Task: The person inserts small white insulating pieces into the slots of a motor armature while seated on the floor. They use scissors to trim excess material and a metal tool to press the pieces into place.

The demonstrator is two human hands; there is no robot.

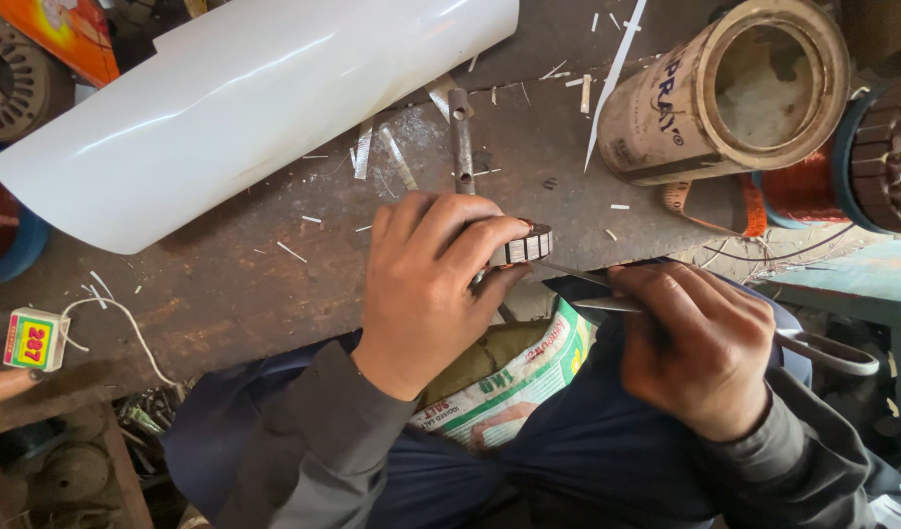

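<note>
— What's the person got in the left hand (pixel 426 289)?

— A small round slotted metal core (pixel 525 244), w/ pale strips showing in its slots. Fingers curled over it from above, thumb under, so the hand's closed round it. It sits right at the near edge of the bench (pixel 225 284), on the end of a dark metal rod (pixel 461 137) that lies across the bench top away from the person.

— And the right hand (pixel 700 343)?

— Closed on a pair of scissors (pixel 666 304). Blades point left, tips just beside the core; can't tell if they touch it. One handle loop (pixel 832 353) sticks out past the hand to the right.

— What else is around?

— Big curled sheet of white plastic-looking material (pixel 244 98) lying over the far left of the bench. Thin white offcuts (pixel 612 69) scattered abt the rod. A cardboard-coloured tube (pixel 734 88) on its side at far right, open end toward us, next to a spool of copper wire (pixel 813 181). Small red-and-yellow box (pixel 34 340) w/ a white cord near the left edge. A printed bag (pixel 514 387) lies in the person's lap, below the hands.
</note>
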